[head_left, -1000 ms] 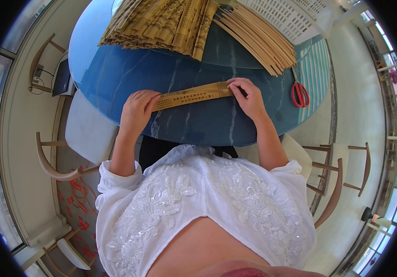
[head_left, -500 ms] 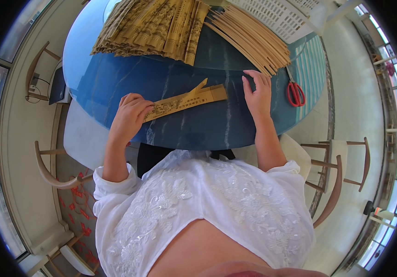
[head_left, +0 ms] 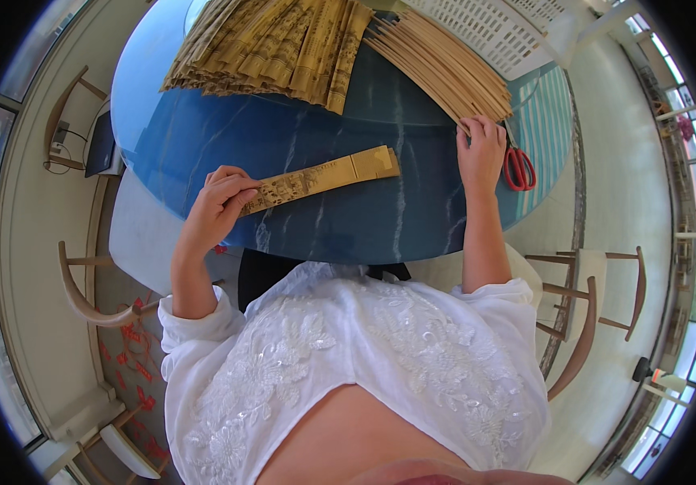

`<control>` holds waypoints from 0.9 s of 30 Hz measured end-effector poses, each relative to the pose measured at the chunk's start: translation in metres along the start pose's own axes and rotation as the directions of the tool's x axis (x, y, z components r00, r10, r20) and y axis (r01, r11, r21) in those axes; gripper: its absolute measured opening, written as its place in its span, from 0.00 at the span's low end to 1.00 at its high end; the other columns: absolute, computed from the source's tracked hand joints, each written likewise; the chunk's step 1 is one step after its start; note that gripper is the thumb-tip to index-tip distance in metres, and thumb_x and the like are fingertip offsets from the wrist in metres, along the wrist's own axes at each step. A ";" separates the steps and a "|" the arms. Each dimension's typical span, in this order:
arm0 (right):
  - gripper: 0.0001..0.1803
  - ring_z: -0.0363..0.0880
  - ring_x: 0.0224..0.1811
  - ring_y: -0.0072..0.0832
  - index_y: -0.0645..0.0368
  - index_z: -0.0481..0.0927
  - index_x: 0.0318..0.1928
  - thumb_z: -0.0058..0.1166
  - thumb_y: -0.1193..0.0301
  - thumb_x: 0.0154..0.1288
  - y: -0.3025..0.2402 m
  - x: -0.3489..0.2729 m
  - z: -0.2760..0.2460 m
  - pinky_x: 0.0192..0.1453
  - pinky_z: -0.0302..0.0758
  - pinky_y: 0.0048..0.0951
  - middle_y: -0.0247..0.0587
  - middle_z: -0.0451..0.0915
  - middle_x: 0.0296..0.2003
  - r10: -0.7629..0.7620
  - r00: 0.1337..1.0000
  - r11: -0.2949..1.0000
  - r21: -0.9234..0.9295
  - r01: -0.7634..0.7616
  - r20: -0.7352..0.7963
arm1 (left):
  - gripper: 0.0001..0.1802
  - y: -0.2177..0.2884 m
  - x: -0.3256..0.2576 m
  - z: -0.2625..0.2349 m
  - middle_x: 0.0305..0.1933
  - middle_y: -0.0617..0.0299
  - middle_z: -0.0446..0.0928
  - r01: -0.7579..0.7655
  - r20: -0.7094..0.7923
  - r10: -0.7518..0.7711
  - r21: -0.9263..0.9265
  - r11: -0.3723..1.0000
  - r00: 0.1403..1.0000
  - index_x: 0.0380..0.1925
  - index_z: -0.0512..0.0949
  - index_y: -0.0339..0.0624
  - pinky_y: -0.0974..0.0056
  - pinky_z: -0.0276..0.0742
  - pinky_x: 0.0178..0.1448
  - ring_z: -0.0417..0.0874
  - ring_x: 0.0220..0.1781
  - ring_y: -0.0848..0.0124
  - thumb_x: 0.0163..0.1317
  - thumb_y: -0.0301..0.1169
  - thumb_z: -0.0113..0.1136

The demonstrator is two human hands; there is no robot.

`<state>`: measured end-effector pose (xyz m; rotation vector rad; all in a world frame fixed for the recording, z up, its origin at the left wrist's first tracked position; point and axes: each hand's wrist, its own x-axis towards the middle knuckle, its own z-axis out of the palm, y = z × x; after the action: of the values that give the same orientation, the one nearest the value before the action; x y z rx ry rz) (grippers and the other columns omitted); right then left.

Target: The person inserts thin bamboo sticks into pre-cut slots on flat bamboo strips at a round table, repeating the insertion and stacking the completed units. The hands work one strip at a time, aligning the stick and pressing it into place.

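Observation:
My left hand (head_left: 220, 198) pinches the left end of a flat gold paper sleeve (head_left: 324, 174), the kind made for chopsticks, printed with dark patterns. The sleeve lies slanted on the blue table, its right end raised toward the far side. At the near ends of a pile of wooden chopsticks (head_left: 441, 65), my right hand (head_left: 482, 152) has its thumb and fingers closed on a stick end; how many sticks it grips is hidden. A large fanned stack of similar gold paper sleeves (head_left: 271, 52) lies at the far left of the table.
Red-handled scissors (head_left: 518, 169) lie just right of my right hand. A white slotted basket (head_left: 485, 32) stands behind the chopsticks. The table (head_left: 316, 230) is blue with pale veins and a rounded edge. Wooden chairs (head_left: 582, 339) stand at both sides.
My right hand has moved right and closed at the chopstick ends. The sleeve's raised flap now lies flat, and its printed face looks different. My left hand still holds its left end.

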<state>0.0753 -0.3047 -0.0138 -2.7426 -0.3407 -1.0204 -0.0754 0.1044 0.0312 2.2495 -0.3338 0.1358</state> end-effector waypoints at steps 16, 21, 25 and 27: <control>0.07 0.77 0.43 0.38 0.56 0.86 0.40 0.65 0.73 0.59 0.011 -0.005 0.006 0.49 0.75 0.35 0.38 0.81 0.40 0.177 0.976 0.912 0.393 -0.114 -0.127 | 0.11 -0.008 0.011 0.007 0.37 0.60 0.80 0.016 -0.049 0.005 0.414 0.910 0.999 0.41 0.84 0.41 0.58 0.63 0.61 0.77 0.50 0.63 0.58 0.30 0.65; 0.06 0.77 0.43 0.38 0.57 0.84 0.38 0.66 0.74 0.59 0.009 -0.005 0.007 0.47 0.75 0.35 0.38 0.81 0.39 0.218 0.972 0.860 0.488 -0.147 -0.092 | 0.14 -0.006 0.013 0.009 0.38 0.61 0.80 0.027 -0.029 -0.016 0.438 0.899 0.999 0.41 0.84 0.41 0.57 0.63 0.63 0.76 0.53 0.62 0.55 0.33 0.68; 0.06 0.76 0.44 0.38 0.56 0.83 0.36 0.66 0.74 0.58 0.006 -0.005 0.004 0.48 0.74 0.35 0.36 0.81 0.38 0.130 0.987 0.906 0.417 -0.078 -0.099 | 0.16 -0.004 0.012 0.009 0.40 0.60 0.80 0.041 -0.019 -0.036 0.443 0.895 0.999 0.41 0.84 0.41 0.56 0.62 0.64 0.76 0.55 0.62 0.53 0.35 0.70; 0.06 0.75 0.44 0.38 0.55 0.83 0.36 0.66 0.73 0.57 0.000 -0.003 -0.001 0.49 0.73 0.36 0.35 0.81 0.38 0.068 0.991 0.930 0.366 -0.020 -0.117 | 0.16 -0.005 0.012 0.009 0.41 0.60 0.80 0.050 -0.020 -0.046 0.445 0.894 0.999 0.41 0.84 0.41 0.56 0.62 0.64 0.75 0.56 0.61 0.53 0.35 0.70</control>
<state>0.0731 -0.3054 -0.0151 -2.3318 -0.4006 -1.0009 -0.0628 0.0977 0.0244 2.7103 -0.2596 0.2135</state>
